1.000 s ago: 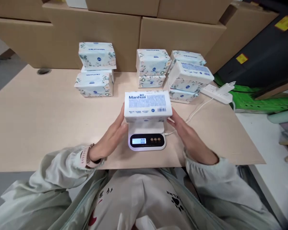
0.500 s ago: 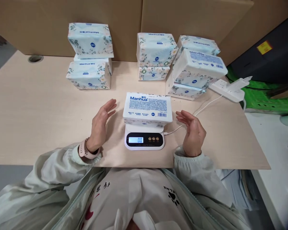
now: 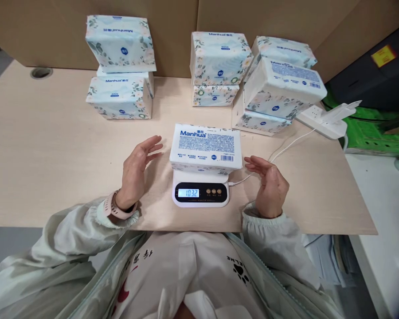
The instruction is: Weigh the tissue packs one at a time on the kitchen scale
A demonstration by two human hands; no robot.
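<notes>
A white tissue pack [image 3: 206, 146] with blue "Manhua" print rests on a small white scale [image 3: 201, 204]. The scale's lit display [image 3: 188, 193] seems to read 103.2. To the left of the pack is my left hand [image 3: 138, 170], its fingers apart, touching nothing. My right hand [image 3: 271, 184] is at the pack's right side, with fingers extended and nothing held; a small gap separates it from the pack.
Stacked tissue packs stand at the back left [image 3: 119, 97], back middle [image 3: 219, 60] and back right [image 3: 282, 84]. Beside them lies a white power strip [image 3: 319, 119], and a cable [image 3: 292, 144] runs toward the scale. Cardboard [image 3: 173, 35] closes off the back.
The scale's display has gone from 0.0 to about 103.2. The view has shifted slightly, and my hands are nearly where they were, both still apart from the pack.
</notes>
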